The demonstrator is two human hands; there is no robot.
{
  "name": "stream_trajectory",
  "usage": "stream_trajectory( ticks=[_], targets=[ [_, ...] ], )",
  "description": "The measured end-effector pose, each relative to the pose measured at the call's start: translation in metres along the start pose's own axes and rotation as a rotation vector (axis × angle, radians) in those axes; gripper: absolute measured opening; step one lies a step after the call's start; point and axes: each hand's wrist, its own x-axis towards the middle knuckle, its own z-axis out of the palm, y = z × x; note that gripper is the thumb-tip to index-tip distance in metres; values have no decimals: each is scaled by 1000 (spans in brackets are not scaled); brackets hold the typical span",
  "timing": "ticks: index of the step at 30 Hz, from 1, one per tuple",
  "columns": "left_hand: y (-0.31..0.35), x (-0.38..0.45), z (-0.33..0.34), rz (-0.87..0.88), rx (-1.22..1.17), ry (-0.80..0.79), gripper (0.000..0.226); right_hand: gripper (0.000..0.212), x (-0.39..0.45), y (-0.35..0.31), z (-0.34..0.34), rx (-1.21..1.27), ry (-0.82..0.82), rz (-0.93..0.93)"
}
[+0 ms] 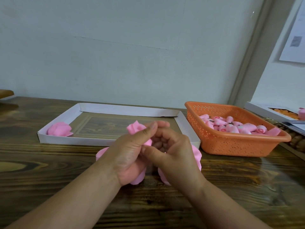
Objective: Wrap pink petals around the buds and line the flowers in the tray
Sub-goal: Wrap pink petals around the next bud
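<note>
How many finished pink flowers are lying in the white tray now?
1. The finished flower lies in the near-left corner of the white tray. The hands hide a part of the tray's near-right area.

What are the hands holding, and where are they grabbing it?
The left hand pinches a soft pink foam flower around its lower part; the right hand touches it there too.

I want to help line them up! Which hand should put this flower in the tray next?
Probably the left hand: it already pinches the flower, and the finished flower lies at the tray's left end. The right hand sits nearer the orange basket.
</note>
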Motion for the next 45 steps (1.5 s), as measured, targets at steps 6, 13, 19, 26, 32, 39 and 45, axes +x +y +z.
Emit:
stream_trajectory(
  ticks=[6,13,19,26,32,39,45],
  targets=[
    [-2,1,6,54,28,108,25,18,-4,7,11,-325,181,-152],
    [-2,-1,5,69,34,80,24,14,-4,3,6,-60,83,-54],
    [1,-2,0,77,163,53,17,13,2,1,-4,275,-95,207],
    [5,-6,-1,74,369,9,22,12,6,4,-9,524,-310,331],
    [11,0,-4,140,251,16,38,10,17,-6,-33,205,-248,256],
    [6,4,-7,171,302,158,35,23,35,9,-95,-257,247,208],
    [5,3,-4,156,415,268,35,11,43,24,-94,-665,98,252]
  ],
)
